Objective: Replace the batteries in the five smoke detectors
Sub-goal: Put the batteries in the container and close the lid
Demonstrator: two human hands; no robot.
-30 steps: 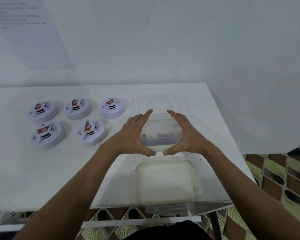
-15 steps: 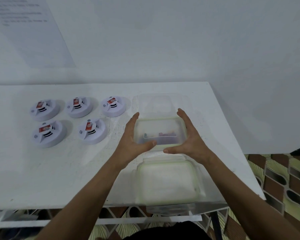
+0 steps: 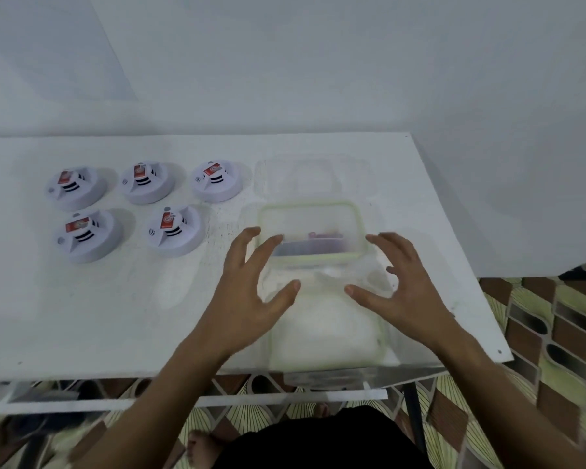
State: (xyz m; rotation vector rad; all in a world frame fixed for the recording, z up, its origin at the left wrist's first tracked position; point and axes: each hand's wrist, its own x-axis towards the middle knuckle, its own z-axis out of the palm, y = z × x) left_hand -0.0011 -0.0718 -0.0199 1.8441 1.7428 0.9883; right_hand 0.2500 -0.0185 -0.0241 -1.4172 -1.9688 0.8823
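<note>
Hands first: our left hand and right hand hover with fingers spread and loosened on either side of the lidded container, grasping nothing; we cannot tell whether any fingertip brushes its wall. Through the cloudy plastic we make out small dark and pinkish items, probably the batteries, too blurred to count. To open it well, we judge it best to steady the base with one hand and lift the green-rimmed lid at its clips with the other, keeping the box level so nothing rolls out. We count five smoke detectors on the white table, three in the far row and two nearer, well left of the container and none visibly opened. We count three clear containers: the one between our hands, another beyond it, and a third at the table's near edge
</note>
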